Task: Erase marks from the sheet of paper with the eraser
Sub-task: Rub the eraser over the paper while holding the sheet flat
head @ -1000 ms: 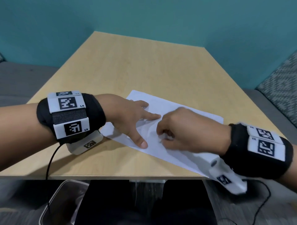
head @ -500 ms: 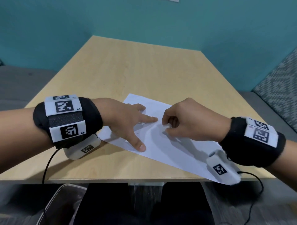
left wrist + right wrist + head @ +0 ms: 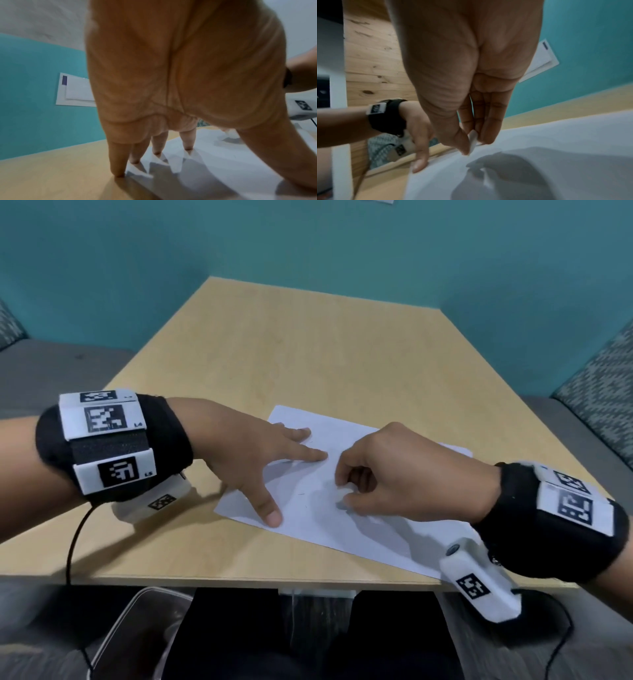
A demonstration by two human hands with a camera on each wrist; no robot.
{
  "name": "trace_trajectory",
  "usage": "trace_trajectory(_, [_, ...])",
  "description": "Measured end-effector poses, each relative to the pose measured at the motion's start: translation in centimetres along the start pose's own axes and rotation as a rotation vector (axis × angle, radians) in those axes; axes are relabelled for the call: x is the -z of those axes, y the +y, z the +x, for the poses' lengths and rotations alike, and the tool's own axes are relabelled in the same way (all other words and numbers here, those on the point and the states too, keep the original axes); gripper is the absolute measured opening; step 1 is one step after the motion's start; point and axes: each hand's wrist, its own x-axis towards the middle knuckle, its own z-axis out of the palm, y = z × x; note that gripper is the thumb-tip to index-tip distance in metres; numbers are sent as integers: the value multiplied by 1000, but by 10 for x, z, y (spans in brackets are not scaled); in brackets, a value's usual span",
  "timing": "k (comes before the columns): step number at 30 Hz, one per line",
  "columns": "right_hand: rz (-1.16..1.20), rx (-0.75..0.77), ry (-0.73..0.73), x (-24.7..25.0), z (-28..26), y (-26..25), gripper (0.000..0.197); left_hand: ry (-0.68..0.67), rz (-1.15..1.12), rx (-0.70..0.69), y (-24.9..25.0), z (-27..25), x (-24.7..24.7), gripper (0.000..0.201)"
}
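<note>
A white sheet of paper [image 3: 346, 529] lies slanted on the wooden table [image 3: 308, 354]. My left hand [image 3: 260, 463] presses it flat with spread, straight fingers [image 3: 187, 143] on its left part. My right hand [image 3: 387, 474] pinches a small white eraser [image 3: 473, 140] between thumb and fingers, its tip just above or at the paper [image 3: 556, 148] near the sheet's middle. In the head view the eraser [image 3: 346, 491] is mostly hidden by the fingers. A faint short mark [image 3: 301, 494] shows on the paper between the hands.
The table's near edge [image 3: 239, 585] runs just below the sheet's lower corner. A clear plastic bin [image 3: 137, 635] stands on the floor under the left arm. Patterned cushions [image 3: 596, 395] sit to the right, and a teal wall [image 3: 308, 244] is behind.
My right hand with the eraser shifted over the middle of the sheet, up and then slightly back. The left hand stays pressed on the paper in the same pose.
</note>
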Motion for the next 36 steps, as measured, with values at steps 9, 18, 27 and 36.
trace_trajectory(9, [-88,109,-42,-16,12,-23,7,-14,66,39,5,6,3,138])
trace_trajectory(18, [-149,65,2,-8,25,-11,6,-30,73,30,5,7,3,139])
trace_trajectory(27, [-116,105,-40,-7,23,-15,5,-42,78,31,5,6,3,136])
trace_trajectory(36, [-154,146,-95,-9,16,-29,10,-41,85,11,0,10,1,139])
